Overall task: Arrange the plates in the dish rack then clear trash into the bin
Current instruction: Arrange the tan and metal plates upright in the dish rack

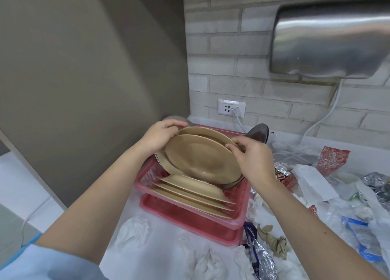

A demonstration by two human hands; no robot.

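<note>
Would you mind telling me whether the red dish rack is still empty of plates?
No, the dish rack already holds several tan plates lying tilted inside.

A: How many views?
B: One, head-worn, wide-angle, so nothing shared.
A: Facing?
B: Forward and down over the worktop (162,233), toward the brick wall (228,54) at the back.
A: How close?
B: Near. Both forearms run in from the bottom edge; rack (190,214) sits mid-frame, edges bowed.

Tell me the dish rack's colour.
The dish rack is red, translucent plastic; the head view shows it best.
</note>
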